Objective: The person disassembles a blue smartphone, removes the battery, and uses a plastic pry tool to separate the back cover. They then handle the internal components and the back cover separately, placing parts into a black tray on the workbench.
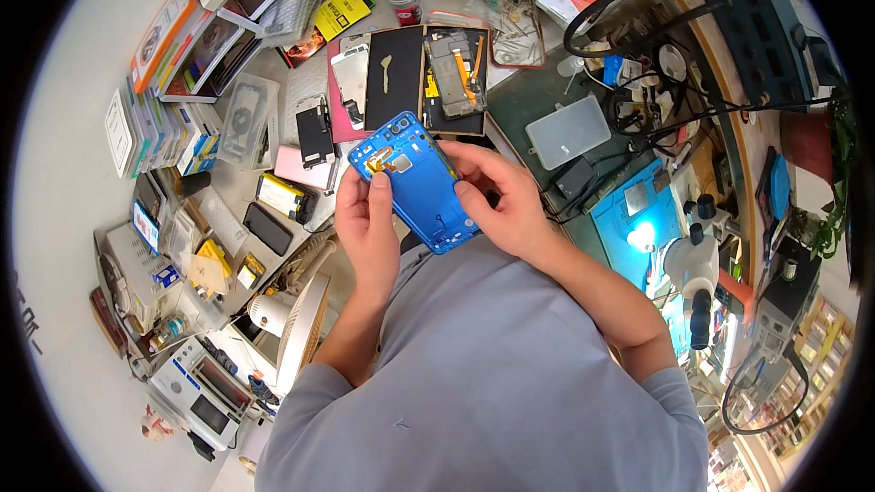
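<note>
Between my two hands I hold a blue phone housing, tilted, with its inner side up. Camera openings show in its top corner, and a golden flex cable lies near the top. My left hand grips the left edge, thumb on the face beside the cable. My right hand closes on the right edge, its thumb pressed near the rim. Just beyond the housing, a black tray carries a disassembled phone frame with orange flex cables. Left of it lies a white phone screen part.
A spray can stands behind the tray. At the right are a clear plastic box, a lit blue work mat and a microscope. A fan and a black phone are at the left.
</note>
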{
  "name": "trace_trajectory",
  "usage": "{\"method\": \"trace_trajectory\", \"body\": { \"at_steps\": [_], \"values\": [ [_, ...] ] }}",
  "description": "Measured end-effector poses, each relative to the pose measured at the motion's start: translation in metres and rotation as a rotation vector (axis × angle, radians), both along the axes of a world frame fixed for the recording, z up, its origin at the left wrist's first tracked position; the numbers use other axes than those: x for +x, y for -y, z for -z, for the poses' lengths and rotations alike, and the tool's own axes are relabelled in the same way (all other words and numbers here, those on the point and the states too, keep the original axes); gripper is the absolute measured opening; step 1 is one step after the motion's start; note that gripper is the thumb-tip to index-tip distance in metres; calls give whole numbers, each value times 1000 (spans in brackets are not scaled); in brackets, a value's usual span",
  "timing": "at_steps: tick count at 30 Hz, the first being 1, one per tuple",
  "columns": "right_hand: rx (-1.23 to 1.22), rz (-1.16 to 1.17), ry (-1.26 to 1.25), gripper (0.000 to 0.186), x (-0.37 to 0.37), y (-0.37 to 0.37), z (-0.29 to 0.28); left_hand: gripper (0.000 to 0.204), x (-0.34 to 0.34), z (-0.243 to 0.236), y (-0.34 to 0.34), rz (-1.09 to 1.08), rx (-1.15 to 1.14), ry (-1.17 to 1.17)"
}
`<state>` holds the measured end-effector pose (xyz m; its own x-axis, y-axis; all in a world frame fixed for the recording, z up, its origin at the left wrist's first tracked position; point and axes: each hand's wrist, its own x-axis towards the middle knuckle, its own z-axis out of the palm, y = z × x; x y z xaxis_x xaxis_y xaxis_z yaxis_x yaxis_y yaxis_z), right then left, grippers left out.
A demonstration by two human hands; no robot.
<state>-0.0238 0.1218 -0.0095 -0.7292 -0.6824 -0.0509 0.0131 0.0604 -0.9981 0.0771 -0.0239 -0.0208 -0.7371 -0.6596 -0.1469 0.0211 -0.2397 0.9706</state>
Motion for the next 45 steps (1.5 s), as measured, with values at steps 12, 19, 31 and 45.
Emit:
{"method": "trace_trajectory", "body": {
  "at_steps": [12, 19, 31, 45],
  "values": [
    [30, 14, 55, 39, 1, -3, 15, 26, -9, 0, 1, 14, -2, 4],
    [68, -40, 28, 38, 2, -5, 14, 18, -12, 2, 3, 3, 30, 7],
    [97, -58, 68, 39, 3, -6, 16, 23, -11, 7, 5, 12, 99, 35],
    [188, -93, 174, 36, 5, -6, 31, 31, -9, 21, 5, 62, 235, 90]
  ]
}}
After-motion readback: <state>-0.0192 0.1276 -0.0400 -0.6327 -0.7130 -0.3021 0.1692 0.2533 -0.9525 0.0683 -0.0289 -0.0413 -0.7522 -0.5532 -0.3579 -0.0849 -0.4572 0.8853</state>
